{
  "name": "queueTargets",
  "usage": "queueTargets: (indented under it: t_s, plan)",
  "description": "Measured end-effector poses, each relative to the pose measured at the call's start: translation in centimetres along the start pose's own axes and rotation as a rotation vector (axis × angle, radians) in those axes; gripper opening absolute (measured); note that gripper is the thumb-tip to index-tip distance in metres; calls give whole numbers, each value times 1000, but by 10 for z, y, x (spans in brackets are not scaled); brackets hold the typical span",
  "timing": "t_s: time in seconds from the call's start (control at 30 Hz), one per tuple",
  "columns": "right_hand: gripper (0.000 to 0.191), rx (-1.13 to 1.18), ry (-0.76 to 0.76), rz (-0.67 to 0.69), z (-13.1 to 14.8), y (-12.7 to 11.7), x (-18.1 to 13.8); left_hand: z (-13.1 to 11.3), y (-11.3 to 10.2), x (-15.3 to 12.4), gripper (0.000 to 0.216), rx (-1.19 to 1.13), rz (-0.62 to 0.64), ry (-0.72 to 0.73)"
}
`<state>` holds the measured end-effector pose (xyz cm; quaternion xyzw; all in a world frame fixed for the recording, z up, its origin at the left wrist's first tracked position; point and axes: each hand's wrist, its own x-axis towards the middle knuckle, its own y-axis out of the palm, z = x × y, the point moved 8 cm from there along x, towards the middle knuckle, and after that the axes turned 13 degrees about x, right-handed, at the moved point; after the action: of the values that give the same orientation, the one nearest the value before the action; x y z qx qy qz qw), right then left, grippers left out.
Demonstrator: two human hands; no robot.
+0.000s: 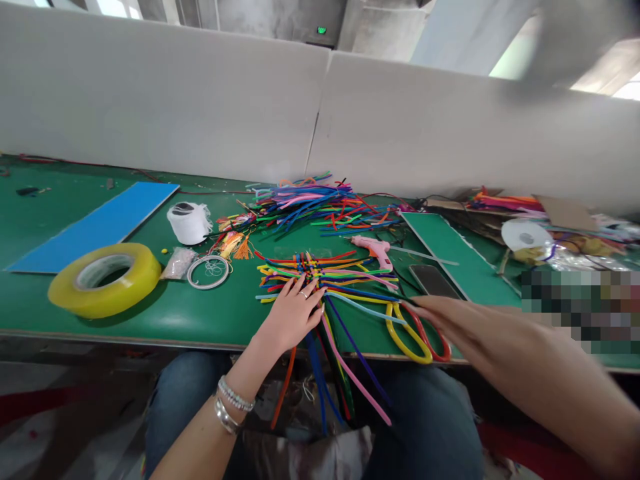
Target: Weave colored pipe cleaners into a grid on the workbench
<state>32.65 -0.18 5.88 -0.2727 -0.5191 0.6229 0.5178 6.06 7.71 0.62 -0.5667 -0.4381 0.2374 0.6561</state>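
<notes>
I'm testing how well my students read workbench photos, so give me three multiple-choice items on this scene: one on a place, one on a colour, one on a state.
1. Where does the left hand rest?
A) On the woven pipe cleaners
B) On the blue board
C) On the white roll

2. What colour is the hot glue gun?
A) Blue
B) Pink
C) Yellow

3. How does the yellow tape roll sit?
A) Standing on its edge
B) Lying flat on the table
C) Held in a hand

Answers:
1. A, its fingers lie spread over the weave.
2. B, its body shows pink.
3. B, its round face and centre hole point upward.
</notes>
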Motion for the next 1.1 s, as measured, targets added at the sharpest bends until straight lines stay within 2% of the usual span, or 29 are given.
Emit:
queueTargets:
  t_s: [0.07, 0.1, 0.13, 0.2, 0.3, 0.37, 0.53, 0.63, 0.73, 0.8, 0.87, 1.0, 1.1]
  plan:
    - [34, -115, -59, 118, 58, 12, 81, 0, -12, 1, 32, -12, -75, -17]
    - [33, -117, -90, 165, 79, 20, 109, 0, -18, 2, 28, -18, -112, -28]
    - [33, -106, -118, 214, 92, 31, 128, 0, -23, 2, 24, -22, -140, -44]
    - [29, -65, -169, 279, 101, 54, 146, -1, -28, 2, 20, -19, -165, -81]
    - [27, 72, -221, 323, 90, 84, 151, -4, -24, 3, 16, -14, -141, -109]
    - [28, 167, -235, 326, 82, 95, 153, -6, -18, 4, 15, -24, -120, -116]
    - [29, 306, -165, 321, 66, 105, 158, 0, -8, 3, 35, -75, -104, -255]
    - [28, 358, -105, 314, 59, 109, 153, 3, -8, 1, 38, -113, -114, -330]
    - [27, 328, -73, 274, 59, 110, 148, -8, -6, 4, 28, -143, -77, -211]
    - [26, 255, -84, 245, 63, 110, 146, -19, -3, 6, 24, -129, -24, -96]
    - [26, 160, -115, 221, 70, 110, 145, -25, 1, 7, 20, -102, 24, -46]
    - [27, 7, -202, 132, 82, 103, 145, -23, 5, 8, 11, -141, 73, -123]
    - [29, -28, -234, 36, 86, 91, 142, -19, 6, 8, 14, -163, 86, -209]
